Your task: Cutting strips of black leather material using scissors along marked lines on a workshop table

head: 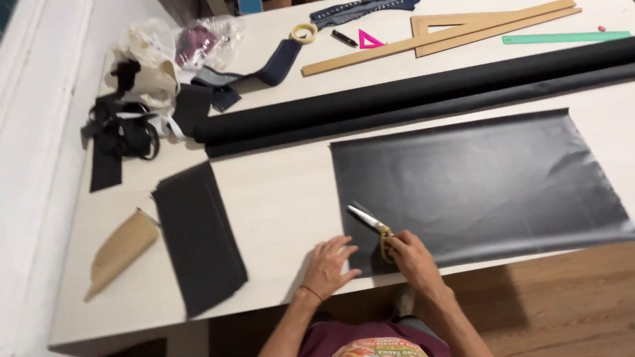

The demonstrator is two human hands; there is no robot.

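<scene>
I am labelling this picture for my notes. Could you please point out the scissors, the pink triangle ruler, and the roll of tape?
scissors [370, 222]: head view, on the open blades.
pink triangle ruler [368, 41]: head view, on its left edge.
roll of tape [304, 33]: head view, on the ring's rim.

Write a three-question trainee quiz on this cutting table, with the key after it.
1. True or false: the right hand holds scissors at the edge of the black sheet.
2. The left hand rests: A) flat at the sheet's corner, B) on the fabric roll, C) on the wooden rulers.
3. Fill in: the small triangle near the tape roll is ____ in colour.

Key: 1 true; 2 A; 3 pink.
</scene>
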